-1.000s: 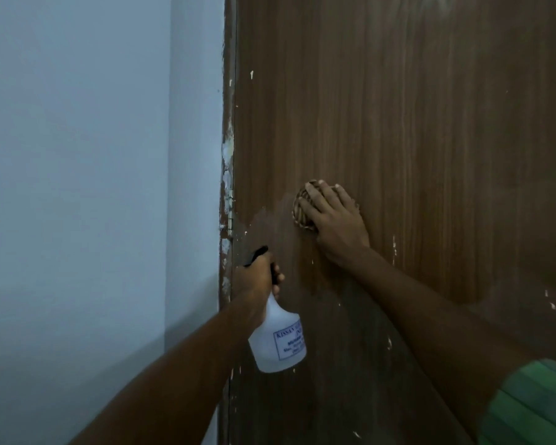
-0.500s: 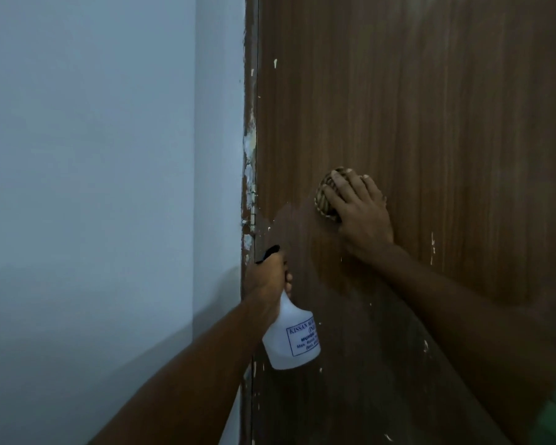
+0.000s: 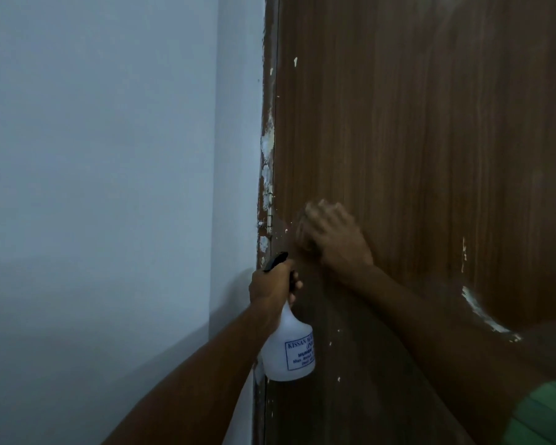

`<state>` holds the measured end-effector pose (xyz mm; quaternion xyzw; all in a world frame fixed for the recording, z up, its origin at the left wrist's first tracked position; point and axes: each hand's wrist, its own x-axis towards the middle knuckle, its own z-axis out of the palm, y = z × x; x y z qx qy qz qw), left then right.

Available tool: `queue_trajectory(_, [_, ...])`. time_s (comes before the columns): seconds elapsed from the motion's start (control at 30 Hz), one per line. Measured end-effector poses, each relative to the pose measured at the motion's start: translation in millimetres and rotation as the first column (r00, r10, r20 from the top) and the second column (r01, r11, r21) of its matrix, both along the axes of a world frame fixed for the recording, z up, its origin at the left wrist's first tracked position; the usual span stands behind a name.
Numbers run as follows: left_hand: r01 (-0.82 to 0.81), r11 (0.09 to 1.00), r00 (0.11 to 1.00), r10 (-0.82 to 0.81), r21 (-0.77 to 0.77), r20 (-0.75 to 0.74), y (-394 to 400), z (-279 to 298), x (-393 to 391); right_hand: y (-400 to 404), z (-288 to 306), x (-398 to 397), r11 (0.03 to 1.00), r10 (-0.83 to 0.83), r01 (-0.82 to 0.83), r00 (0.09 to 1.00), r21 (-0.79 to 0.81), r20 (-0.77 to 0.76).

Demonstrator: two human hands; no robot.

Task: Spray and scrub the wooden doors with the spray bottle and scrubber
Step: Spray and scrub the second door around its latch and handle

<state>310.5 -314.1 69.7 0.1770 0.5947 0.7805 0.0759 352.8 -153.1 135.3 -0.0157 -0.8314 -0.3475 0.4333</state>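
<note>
The right hand [image 3: 333, 237] is lying against the wooden door [image 3: 430, 139], its outline smeared by motion blur. Its fingers are spreading over the scrubber [image 3: 303, 229] and pressing it to the panel; only a brownish edge of the scrubber is showing at the fingertips, toward the hinge side. Below and to the hinge side of that hand, the left hand [image 3: 272, 284] is gripping the neck of the spray bottle [image 3: 291, 348], fingers curling round it just under the black trigger head. The white bottle body is hanging beneath this hand, its blue-printed label facing outward, close to the door's hinge edge. White paint flecks are dotting the panel around both hands. Beyond the left hand, the paint-chipped door frame [image 3: 266, 175] is meeting a pale wall [image 3: 109, 187]. A green sleeve [image 3: 543, 415] is showing at the right arm's shoulder.
</note>
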Motion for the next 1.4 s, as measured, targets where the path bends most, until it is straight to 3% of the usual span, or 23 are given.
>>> queue_trajectory(0.07, [-0.045,0.999,0.999,0.045,0.005,-0.013,-3,-3,-5,0,-25,-3,0.988,-0.055,-0.005,0.919,0.153,0.39])
queue_trajectory(0.1, [-0.053,0.999,0.998,0.053,0.007,-0.021,-4,-4,-8,1,-26,1,0.975,-0.127,0.011,0.846,0.222,0.518])
queue_trajectory(0.13, [-0.052,0.999,0.998,0.052,0.009,-0.027,-6,-4,-10,4,-21,3,0.962,-0.16,0.009,0.829,0.274,0.536])
queue_trajectory(0.2, [-0.034,0.999,0.999,0.035,0.022,-0.038,-11,-2,-14,6,0,-2,0.956,-0.109,0.011,0.941,0.293,0.321])
queue_trajectory(0.23, [-0.023,0.999,0.999,0.025,0.034,-0.045,-13,-1,-16,6,11,-4,0.971,-0.079,0.043,0.986,0.233,0.146])
queue_trajectory(0.3, [-0.024,0.999,0.998,0.027,0.044,-0.062,-15,-1,-19,-2,23,-10,0.998,-0.038,0.045,0.992,0.052,-0.118])
queue_trajectory(0.37, [-0.056,0.998,0.995,0.058,0.026,-0.075,-16,-2,-19,-15,8,-22,0.998,-0.028,0.019,0.987,-0.059,-0.159])
queue_trajectory(0.43, [-0.085,0.996,0.992,0.087,0.027,-0.09,-16,-4,-21,-20,-23,-37,0.999,-0.028,0.025,0.992,0.027,0.119])
queue_trajectory(0.5, [-0.104,0.994,0.989,0.106,0.027,-0.102,-17,-4,-21,-15,-40,-37,0.985,-0.097,0.015,0.87,0.17,0.484])
queue_trajectory(0.53, [-0.101,0.995,0.989,0.103,0.027,-0.108,-18,-3,-21,-13,-35,-36,0.978,-0.109,-0.002,0.847,0.209,0.521])
queue_trajectory(0.57, [-0.089,0.996,0.989,0.091,0.03,-0.113,-20,-2,-22,-12,-23,-39,0.979,-0.083,-0.013,0.885,0.202,0.458])
queue_trajectory(0.63, [-0.061,0.997,0.991,0.065,0.039,-0.118,-25,1,-23,-16,11,-45,0.997,-0.033,0.021,0.988,0.08,0.149])
queue_trajectory(0.7, [-0.055,0.998,0.989,0.059,0.03,-0.137,-28,5,-23,-24,36,-47,0.999,-0.028,0.024,0.993,-0.032,-0.118])
queue_trajectory(0.73, [-0.061,0.998,0.987,0.063,0.019,-0.148,-30,6,-24,-27,37,-50,0.998,-0.022,0.012,0.985,-0.058,-0.174])
queue_trajectory(0.8, [-0.068,0.997,0.985,0.071,0.024,-0.156,-32,6,-25,-31,16,-57,1.0,-0.005,0.003,0.991,-0.012,-0.132])
queue_trajectory(0.9, [-0.081,0.997,0.982,0.082,0.013,-0.168,-37,9,-26,-29,-27,-56,0.984,-0.038,-0.006,0.969,0.177,0.245])
queue_trajectory(0.93, [-0.078,0.997,0.982,0.078,0.008,-0.172,-37,10,-26,-24,-25,-54,0.974,-0.059,-0.012,0.951,0.227,0.303])
queue_trajectory(1.0, [-0.067,0.997,0.984,0.07,0.029,-0.163,-38,11,-27,-21,0,-60,0.975,-0.012,-0.027,0.985,0.222,0.17])
queue_trajectory(1.1, [-0.045,0.998,0.987,0.051,0.047,-0.151,-37,11,-31,-30,43,-67,0.999,-0.006,-0.001,0.988,-0.047,-0.155])
queue_trajectory(1.2, [-0.048,0.998,0.988,0.055,0.047,-0.141,-38,6,-30,-35,17,-81,0.995,0.021,-0.038,0.983,-0.088,-0.183])
queue_trajectory(1.3, [-0.066,0.997,0.988,0.07,0.031,-0.137,-38,2,-29,-32,-46,-77,0.999,0.046,-0.046,0.999,0.025,-0.016])
queue_trajectory(1.4, [-0.084,0.996,0.986,0.083,-0.001,-0.146,-40,2,-30,-21,-76,-62,0.965,-0.023,-0.081,0.922,0.25,0.386])
